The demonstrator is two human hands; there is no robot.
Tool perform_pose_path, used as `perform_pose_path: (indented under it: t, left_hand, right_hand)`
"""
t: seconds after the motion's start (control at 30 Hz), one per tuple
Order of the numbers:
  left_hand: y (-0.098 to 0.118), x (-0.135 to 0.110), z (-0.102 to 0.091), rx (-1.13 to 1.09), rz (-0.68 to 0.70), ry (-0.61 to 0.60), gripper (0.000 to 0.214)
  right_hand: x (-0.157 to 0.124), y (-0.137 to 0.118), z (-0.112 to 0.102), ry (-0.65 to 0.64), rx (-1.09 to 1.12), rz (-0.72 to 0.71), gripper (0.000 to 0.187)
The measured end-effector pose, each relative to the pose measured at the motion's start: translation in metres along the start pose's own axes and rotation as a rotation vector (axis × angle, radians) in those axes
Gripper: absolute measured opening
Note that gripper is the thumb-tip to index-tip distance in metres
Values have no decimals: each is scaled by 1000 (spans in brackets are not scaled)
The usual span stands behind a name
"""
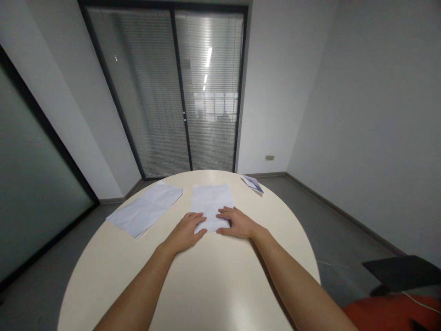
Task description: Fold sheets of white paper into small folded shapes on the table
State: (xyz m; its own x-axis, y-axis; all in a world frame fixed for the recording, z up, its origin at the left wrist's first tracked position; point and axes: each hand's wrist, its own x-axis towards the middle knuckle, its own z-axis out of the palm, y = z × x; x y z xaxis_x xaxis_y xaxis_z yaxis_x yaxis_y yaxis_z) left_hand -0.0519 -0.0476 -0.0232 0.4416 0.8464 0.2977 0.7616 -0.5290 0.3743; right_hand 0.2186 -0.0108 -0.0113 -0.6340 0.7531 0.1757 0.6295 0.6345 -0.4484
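Note:
A white sheet of paper (212,197) lies flat on the round cream table (206,280), straight ahead of me. On its near left edge rests my left hand (189,230), fingers apart, with the thumb by the near corner. My right hand (237,223) lies over the near right part of the same sheet, its fingers pointing left and the thumb apart from them. Neither hand grips anything that I can see. The hands partly cover both near corners of the paper.
Larger white sheets (146,209) lie at the table's left edge. A folded paper (253,184) sits at the far right edge. Beyond the table stand glass doors with blinds (165,92). At the lower right are a black panel (406,271) and a red seat (386,312).

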Motion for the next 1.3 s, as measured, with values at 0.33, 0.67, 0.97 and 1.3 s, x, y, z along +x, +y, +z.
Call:
perform_pose_path:
  t: [0.33,0.67,0.97,1.3]
  left_hand:
    - [-4,1,-5,-143,-34,48,30]
    - [-12,4,-12,-160,-246,133,33]
    - [-20,6,-10,-154,-361,238,35]
    - [-32,10,4,-399,-331,318,27]
  right_hand:
    - [0,3,-1,93,138,-3,43]
    - [-5,19,-8,121,341,48,42]
    - [-6,29,-5,204,362,150,42]
    - [2,43,4,357,386,183,39]
